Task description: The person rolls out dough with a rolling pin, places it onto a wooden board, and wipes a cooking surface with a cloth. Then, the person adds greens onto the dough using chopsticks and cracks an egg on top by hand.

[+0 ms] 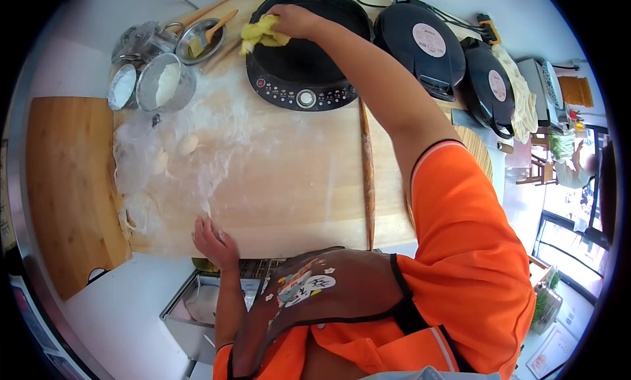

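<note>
- Right grip [294,22]: fingers clamped over a bunched, soft yellow cloth [261,34], at the left rim of a round black electric griddle [309,61]. Cloth-to-rim contact looks likely; fingertips hidden.
- Cloth: long axis roughly left-right, dipping leftward; loose end points left and nearer the body. Probably bunched to pad fingers from the plate.
- Just left of right grip: silver metal bowl [213,48] with a wooden-handled brush [219,26], probably parked for easy reach.
- Right of it: large black round appliance [411,61], lid down.
- Nearer the body, right: slim brown wooden rolling pin [368,176], long axis running away from the body.
- Left grip [217,244]: nothing seen in it, fingers spread on the near edge of the floury pale wooden bench [282,169], likely bracing the lean.
- Beyond left grip: pale round dough ball [188,144].
</note>
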{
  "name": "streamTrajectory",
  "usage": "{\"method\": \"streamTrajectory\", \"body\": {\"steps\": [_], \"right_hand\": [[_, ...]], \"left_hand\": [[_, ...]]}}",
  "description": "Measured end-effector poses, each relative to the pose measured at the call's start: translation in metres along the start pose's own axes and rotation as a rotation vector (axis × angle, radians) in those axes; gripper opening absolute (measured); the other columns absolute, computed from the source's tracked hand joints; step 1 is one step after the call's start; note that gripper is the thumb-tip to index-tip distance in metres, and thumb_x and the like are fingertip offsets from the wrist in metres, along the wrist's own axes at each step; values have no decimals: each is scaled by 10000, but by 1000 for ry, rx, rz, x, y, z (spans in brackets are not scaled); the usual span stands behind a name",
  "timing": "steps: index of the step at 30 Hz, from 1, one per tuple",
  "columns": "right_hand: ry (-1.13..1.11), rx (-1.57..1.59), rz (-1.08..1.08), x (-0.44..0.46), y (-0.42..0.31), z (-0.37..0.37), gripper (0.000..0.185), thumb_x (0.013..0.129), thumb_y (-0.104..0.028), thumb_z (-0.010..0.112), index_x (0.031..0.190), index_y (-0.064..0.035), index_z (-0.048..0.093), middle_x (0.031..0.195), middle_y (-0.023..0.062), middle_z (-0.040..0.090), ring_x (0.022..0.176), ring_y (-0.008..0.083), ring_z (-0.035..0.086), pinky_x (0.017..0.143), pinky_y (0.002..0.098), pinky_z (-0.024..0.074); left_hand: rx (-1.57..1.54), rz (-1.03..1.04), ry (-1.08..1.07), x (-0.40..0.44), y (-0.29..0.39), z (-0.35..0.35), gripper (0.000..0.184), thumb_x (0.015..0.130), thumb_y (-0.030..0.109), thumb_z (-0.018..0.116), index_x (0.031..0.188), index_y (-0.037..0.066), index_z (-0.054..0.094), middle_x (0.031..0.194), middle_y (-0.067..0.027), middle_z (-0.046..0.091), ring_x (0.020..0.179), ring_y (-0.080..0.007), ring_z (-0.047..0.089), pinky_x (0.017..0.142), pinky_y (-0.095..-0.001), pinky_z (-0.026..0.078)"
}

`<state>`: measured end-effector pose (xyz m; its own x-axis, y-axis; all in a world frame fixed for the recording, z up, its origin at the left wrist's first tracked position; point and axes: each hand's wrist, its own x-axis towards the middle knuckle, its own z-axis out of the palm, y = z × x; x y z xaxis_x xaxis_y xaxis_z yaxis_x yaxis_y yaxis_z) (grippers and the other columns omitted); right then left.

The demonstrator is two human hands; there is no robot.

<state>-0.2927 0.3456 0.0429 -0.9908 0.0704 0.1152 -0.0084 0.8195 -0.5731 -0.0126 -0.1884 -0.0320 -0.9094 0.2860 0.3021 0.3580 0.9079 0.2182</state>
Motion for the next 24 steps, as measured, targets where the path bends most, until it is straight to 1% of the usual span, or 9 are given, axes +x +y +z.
{"method": "streamTrajectory", "body": {"steps": [5,8,12,14,16,19,22,23,24], "right_hand": [[-283,-182,23,-15,-30,23,466,844,-271,641,1304,-194,638,1282,108,668,1230,307,607,1002,485,468],[-457,-432,-243,-54,-36,7,418,860,-244,619,1274,-192,654,1228,98,691,1198,328,619,988,491,470],[-773,-535,-241,-88,-24,-41,310,852,-184,603,1136,-153,723,1119,129,713,1046,358,665,878,481,512],[-1023,-766,-519,-68,13,-57,310,806,-138,612,1086,-69,725,1113,179,704,1041,360,667,869,444,533],[-981,-434,4,-92,-22,-119,503,764,-89,586,1259,-45,665,1141,150,701,1071,282,671,963,381,514],[-875,716,396,-124,-20,-148,557,725,-66,583,1274,11,638,1194,126,691,1131,224,656,1009,334,503],[-831,936,329,-144,-62,-153,587,727,-35,583,1310,40,587,1205,104,682,1070,199,668,962,301,532],[-864,989,289,-146,-72,-148,571,731,-20,582,1299,22,615,1230,106,687,1126,207,664,1029,323,493],[-869,959,271,-152,-89,-143,550,730,-5,574,1277,22,625,1205,97,693,1107,198,667,1017,320,497]], "left_hand": [[-11,-4,-2,2,1,-2,488,859,148,536,1332,28,534,1426,-208,512,1360,-392,440,1163,-575,267],[-15,-1,2,2,3,-1,491,855,147,538,1332,29,532,1428,-208,509,1364,-392,436,1164,-576,265],[-10,4,8,1,0,-2,506,842,147,548,1333,27,529,1433,-209,503,1371,-394,426,1167,-581,257],[-18,19,13,-1,-3,-1,513,836,145,557,1334,28,526,1433,-211,500,1368,-396,425,1166,-583,254],[-28,10,7,-3,-2,-2,522,827,139,570,1335,29,523,1432,-213,498,1364,-399,425,1164,-587,252],[-50,-6,-9,-1,0,-4,544,816,129,595,1344,32,513,1430,-218,495,1355,-403,428,1158,-592,255],[-107,-7,39,-5,-15,3,559,826,130,623,1364,31,504,1424,-217,500,1348,-406,433,1155,-580,266],[-150,-24,79,-4,-20,9,556,835,132,632,1368,29,508,1419,-214,506,1346,-404,437,1155,-567,275],[-189,-41,115,-2,-24,12,553,844,134,640,1371,26,512,1414,-210,513,1343,-403,440,1155,-555,283]]}}
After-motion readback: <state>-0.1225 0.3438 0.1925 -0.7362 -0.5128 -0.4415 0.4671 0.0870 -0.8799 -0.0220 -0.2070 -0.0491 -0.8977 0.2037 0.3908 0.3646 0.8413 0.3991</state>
